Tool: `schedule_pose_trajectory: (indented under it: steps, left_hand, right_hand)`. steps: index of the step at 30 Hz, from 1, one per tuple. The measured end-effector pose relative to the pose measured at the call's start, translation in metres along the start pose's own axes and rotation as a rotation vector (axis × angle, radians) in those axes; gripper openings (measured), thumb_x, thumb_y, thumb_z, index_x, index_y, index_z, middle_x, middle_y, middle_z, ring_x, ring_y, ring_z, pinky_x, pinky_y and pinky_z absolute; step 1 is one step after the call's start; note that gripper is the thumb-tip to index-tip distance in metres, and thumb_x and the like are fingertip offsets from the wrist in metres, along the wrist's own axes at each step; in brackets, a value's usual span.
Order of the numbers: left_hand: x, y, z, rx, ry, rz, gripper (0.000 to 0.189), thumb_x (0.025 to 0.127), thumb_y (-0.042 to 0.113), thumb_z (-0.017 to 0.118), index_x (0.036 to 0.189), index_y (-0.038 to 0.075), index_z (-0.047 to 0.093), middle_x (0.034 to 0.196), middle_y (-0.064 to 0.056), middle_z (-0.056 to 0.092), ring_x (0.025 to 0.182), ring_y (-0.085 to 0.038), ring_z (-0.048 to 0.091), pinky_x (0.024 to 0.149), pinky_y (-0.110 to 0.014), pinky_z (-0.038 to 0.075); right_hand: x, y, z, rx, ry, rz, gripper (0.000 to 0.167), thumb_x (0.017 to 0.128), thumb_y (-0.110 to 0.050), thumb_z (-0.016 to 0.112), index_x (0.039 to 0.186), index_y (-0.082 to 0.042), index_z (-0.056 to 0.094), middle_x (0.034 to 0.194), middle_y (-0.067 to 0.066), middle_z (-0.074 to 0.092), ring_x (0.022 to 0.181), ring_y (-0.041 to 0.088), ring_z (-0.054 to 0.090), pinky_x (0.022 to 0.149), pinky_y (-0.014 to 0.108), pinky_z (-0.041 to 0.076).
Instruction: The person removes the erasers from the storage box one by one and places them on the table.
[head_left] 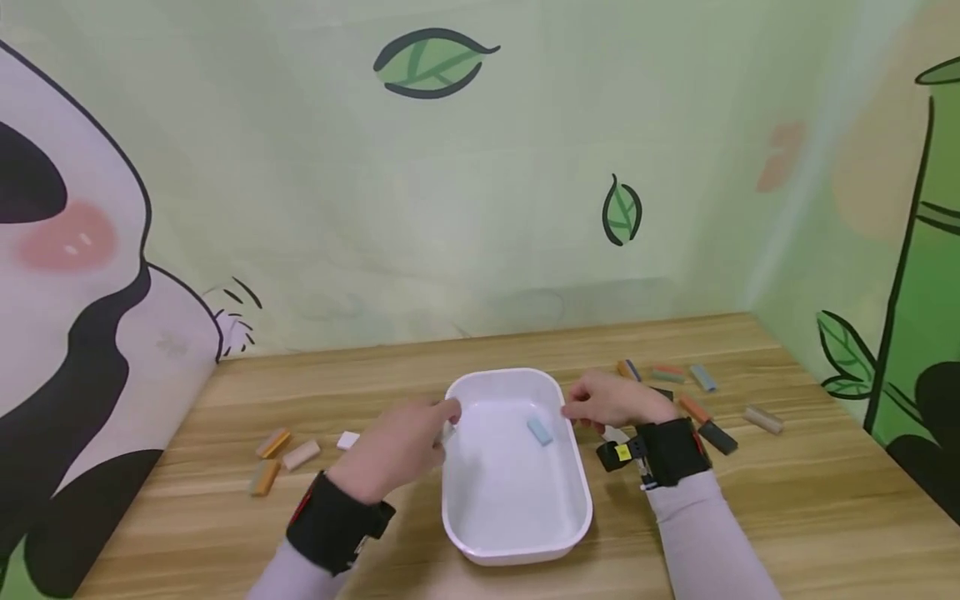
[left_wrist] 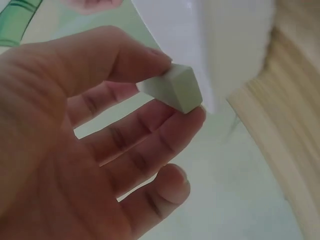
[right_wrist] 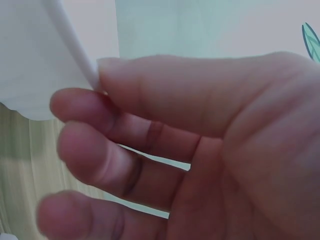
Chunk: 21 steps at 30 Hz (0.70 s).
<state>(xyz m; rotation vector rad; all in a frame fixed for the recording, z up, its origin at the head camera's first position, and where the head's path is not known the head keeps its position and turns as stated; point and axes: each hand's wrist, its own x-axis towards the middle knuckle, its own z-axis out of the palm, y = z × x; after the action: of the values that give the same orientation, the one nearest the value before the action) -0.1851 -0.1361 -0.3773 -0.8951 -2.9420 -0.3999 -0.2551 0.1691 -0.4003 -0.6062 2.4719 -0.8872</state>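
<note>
A white rectangular tray (head_left: 517, 500) stands on the wooden table between the hands, and a light blue eraser (head_left: 539, 431) lies inside it. At the tray's left edge, my left hand (head_left: 397, 442) pinches a pale green block-shaped eraser (left_wrist: 185, 89) between thumb and fingers, its end jutting out. The tray's side is right behind that eraser in the left wrist view. On the opposite side, my right hand (head_left: 611, 400) grips the tray's rim (right_wrist: 75, 47), thumb above and index finger below. The other right fingers are loosely bent.
Left of the tray lie two-tone orange erasers (head_left: 265, 477), a beige one (head_left: 302, 455) and a white one (head_left: 347, 440). Several more are scattered on the right, including a dark one (head_left: 717, 437) and a grey-beige one (head_left: 763, 419). A printed cloth backdrop (head_left: 525, 208) rises behind the table.
</note>
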Motion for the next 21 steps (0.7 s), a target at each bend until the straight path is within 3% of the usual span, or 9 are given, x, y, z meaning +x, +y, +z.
schedule_pose_trajectory:
  steps: [4, 7, 13, 19, 21]
  left_hand:
    - [-0.042, -0.013, 0.005, 0.006, 0.021, -0.070, 0.033, 0.077, -0.006, 0.070, 0.105, 0.008, 0.062, 0.087, -0.002, 0.058, 0.066, -0.014, 0.051, 0.059, -0.032, 0.045]
    - [-0.064, -0.025, 0.012, 0.002, -0.006, -0.118, 0.031, 0.078, -0.005, 0.070, 0.105, 0.009, 0.061, 0.082, 0.000, 0.056, 0.063, -0.012, 0.049, 0.056, -0.031, 0.043]
    - [-0.094, -0.043, 0.029, 0.021, -0.026, -0.153, 0.030, 0.077, -0.001, 0.075, 0.102, 0.010, 0.062, 0.083, 0.000, 0.058, 0.073, -0.014, 0.052, 0.063, -0.036, 0.046]
    - [-0.115, -0.051, 0.043, -0.078, -0.087, -0.278, 0.028, 0.082, -0.003, 0.073, 0.103, 0.011, 0.063, 0.095, -0.003, 0.063, 0.082, -0.020, 0.061, 0.070, -0.043, 0.053]
    - [-0.119, -0.052, 0.045, -0.086, -0.081, -0.293, 0.028, 0.081, -0.004, 0.074, 0.102, 0.011, 0.064, 0.095, -0.004, 0.063, 0.083, -0.023, 0.064, 0.071, -0.045, 0.053]
  right_hand:
    - [0.000, 0.001, 0.001, -0.005, -0.010, -0.013, 0.028, 0.100, -0.017, 0.056, 0.075, -0.004, 0.059, 0.064, 0.004, 0.052, 0.052, 0.017, 0.049, 0.051, 0.026, 0.036]
    - [0.000, 0.001, 0.001, 0.002, -0.011, -0.024, 0.028, 0.100, -0.016, 0.056, 0.075, -0.004, 0.059, 0.064, 0.004, 0.051, 0.053, 0.020, 0.050, 0.051, 0.026, 0.036]
    - [0.000, 0.004, 0.000, 0.006, -0.015, -0.031, 0.029, 0.100, -0.017, 0.056, 0.074, -0.004, 0.058, 0.063, 0.002, 0.050, 0.053, 0.021, 0.051, 0.051, 0.026, 0.035]
    - [0.001, 0.005, 0.001, 0.012, -0.029, -0.010, 0.028, 0.100, -0.018, 0.056, 0.076, -0.005, 0.059, 0.066, 0.004, 0.052, 0.055, 0.021, 0.052, 0.051, 0.026, 0.037]
    - [0.003, 0.004, 0.001, 0.015, -0.029, -0.011, 0.028, 0.100, -0.018, 0.056, 0.077, -0.003, 0.059, 0.066, 0.005, 0.052, 0.055, 0.021, 0.052, 0.052, 0.027, 0.036]
